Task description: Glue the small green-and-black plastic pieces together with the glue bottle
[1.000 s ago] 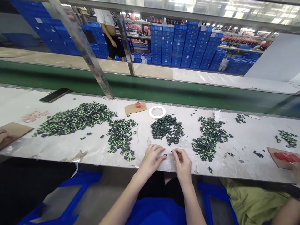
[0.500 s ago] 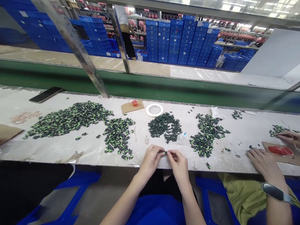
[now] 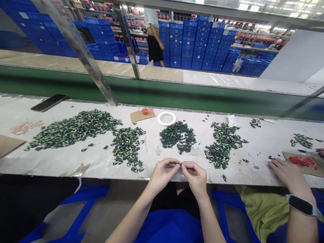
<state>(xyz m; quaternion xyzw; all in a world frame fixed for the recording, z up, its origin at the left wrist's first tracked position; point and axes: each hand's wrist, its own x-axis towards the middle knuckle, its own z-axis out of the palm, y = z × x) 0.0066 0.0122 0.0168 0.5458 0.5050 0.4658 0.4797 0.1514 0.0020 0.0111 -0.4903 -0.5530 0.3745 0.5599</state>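
Near the table's front edge, my left hand (image 3: 164, 172) and my right hand (image 3: 195, 176) meet fingertip to fingertip. Both pinch one small dark piece (image 3: 180, 164) with a bit of green on it. Just beyond them lies a ring-like pile of small dark parts (image 3: 177, 135), with a small clear bottle with a blue tip (image 3: 197, 147) at its right side. Black-and-green pieces are heaped to the left (image 3: 128, 146) and to the right (image 3: 221, 145) of my hands.
A larger heap (image 3: 76, 130) and a phone (image 3: 49, 103) are at left. A tape roll (image 3: 166, 118) and cardboard with a red cup (image 3: 144, 111) stand behind. At right, a co-worker's hand (image 3: 288, 172) rests by red containers (image 3: 302, 161). A metal post (image 3: 93, 67) rises behind.
My fingers have shifted slightly around the small piece, which stays between my hands. A person in the background has walked to the right. The co-worker's far hand has moved right, mostly out of view.
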